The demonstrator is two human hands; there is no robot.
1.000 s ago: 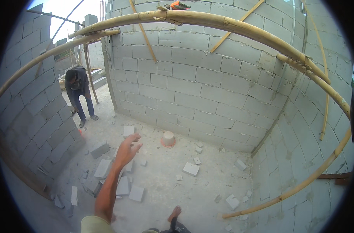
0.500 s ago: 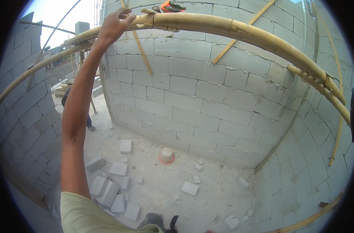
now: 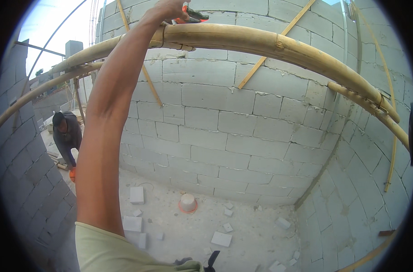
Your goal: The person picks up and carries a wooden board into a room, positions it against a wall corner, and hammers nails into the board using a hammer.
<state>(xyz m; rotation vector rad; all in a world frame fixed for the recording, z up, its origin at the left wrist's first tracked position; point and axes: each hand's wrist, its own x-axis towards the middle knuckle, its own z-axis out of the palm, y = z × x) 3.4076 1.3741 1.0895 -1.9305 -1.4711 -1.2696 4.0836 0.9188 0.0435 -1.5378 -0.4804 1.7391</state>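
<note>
the left hand (image 3: 171, 6) is stretched up at the left end of an orange-and-black item (image 3: 197, 17); the upper edge cuts the hand off, so i cannot tell whether it grips. the right hand is out of view. the item sits just above the rounded bamboo pole (image 3: 233, 33), where a full grip and a straight lift would likely guard against rolling. beyond is a block wall (image 3: 206, 120); at left, another person (image 3: 67, 133) bends down.
</note>
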